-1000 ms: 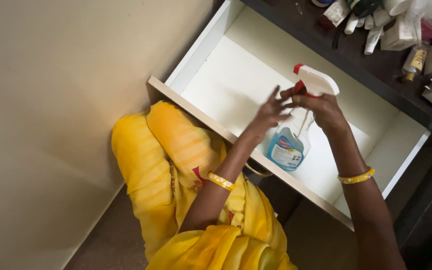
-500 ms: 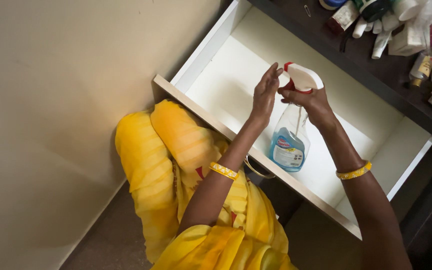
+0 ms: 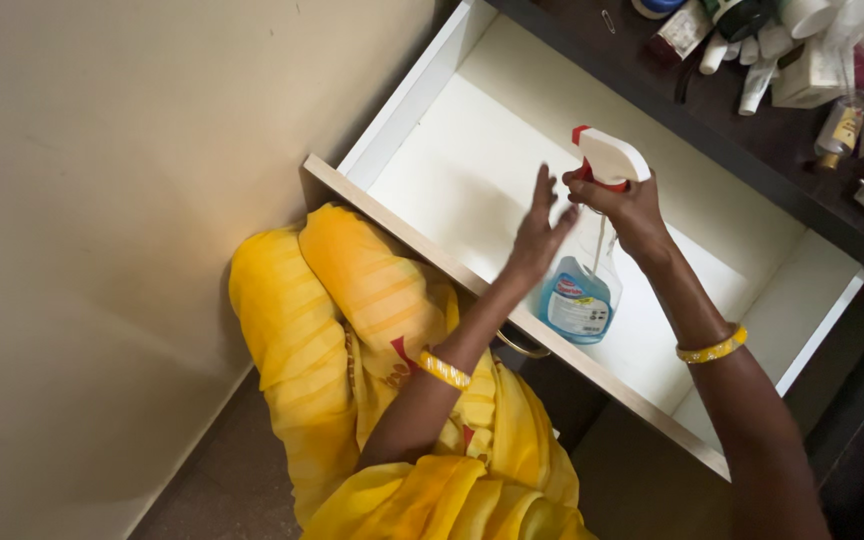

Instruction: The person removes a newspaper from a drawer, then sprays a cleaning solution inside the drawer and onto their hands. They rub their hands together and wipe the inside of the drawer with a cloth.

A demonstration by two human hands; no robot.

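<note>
The spray bottle stands nearly upright over the open white drawer, its long axis running from the blue-labelled base near the drawer's front edge up to the white and red trigger head at the top. The right hand is closed around the bottle's neck just under that head, so it is the 1 hand actually gripping. The left hand is open, fingers spread, just beside the bottle on its left flank (whether the fingertips touch the clear body I cannot tell). Both hands sit at the bottle's upper half; the base hangs free below them, above the drawer floor. Behind the drawer, on the dark shelf, stands a cluster of tubes and small bottles, well apart from the spray bottle.
</note>
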